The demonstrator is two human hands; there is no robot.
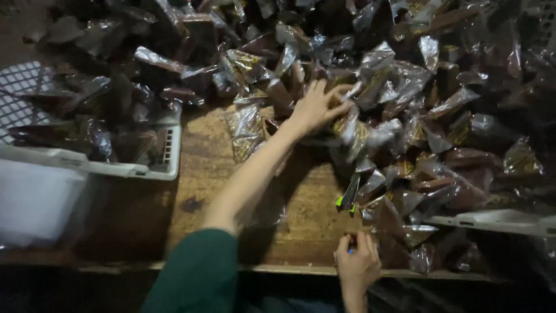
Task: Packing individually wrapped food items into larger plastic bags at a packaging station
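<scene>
Dark green sleeve (pixel 197 272) pushed up above the elbow on the left arm, bare forearm, two bare hands, no rings, no gloves
</scene>
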